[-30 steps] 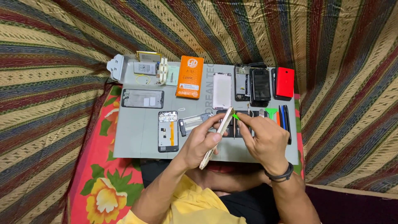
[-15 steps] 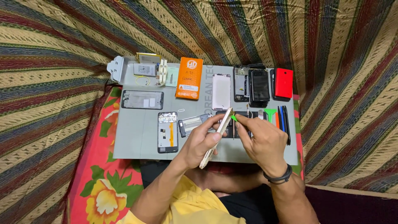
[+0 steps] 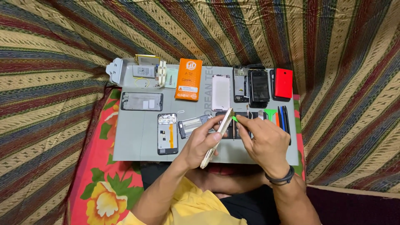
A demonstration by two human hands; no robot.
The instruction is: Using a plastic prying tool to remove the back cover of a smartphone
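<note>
A slim, pale gold phone (image 3: 216, 137) stands tilted on its long edge, seen almost edge-on, its upper end pointing away from the person and its lower end toward the body. It sits inside the left hand's grip, the fingers wrapped around its middle, so both ends stick out past the grip. A small bright green pick (image 3: 234, 119) is pinched at the tip of the right hand's grip and touches the phone's upper end, just beyond the left grip.
</note>
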